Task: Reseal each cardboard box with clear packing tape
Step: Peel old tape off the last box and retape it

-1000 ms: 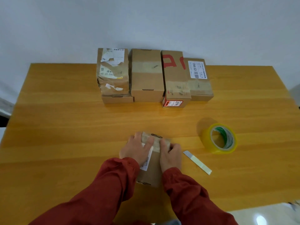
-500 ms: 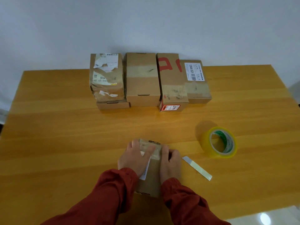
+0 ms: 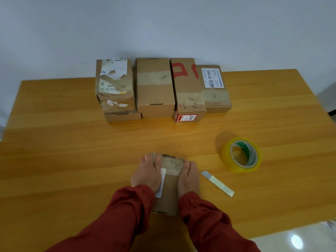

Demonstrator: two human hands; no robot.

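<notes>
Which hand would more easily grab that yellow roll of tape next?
Probably right. The right hand presses the small cardboard box, and the yellow tape roll lies on that side; the left hand would cross over.

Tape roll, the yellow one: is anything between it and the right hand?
Only a thin silver blade lying flat on the wooden table, between the right hand and the yellow tape roll. The hand could likely pass over it.

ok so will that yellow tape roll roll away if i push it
Probably not: the tape roll seems to lie flat, hole up, so it should slide on the smooth table. Likely light, being hollow.
</notes>
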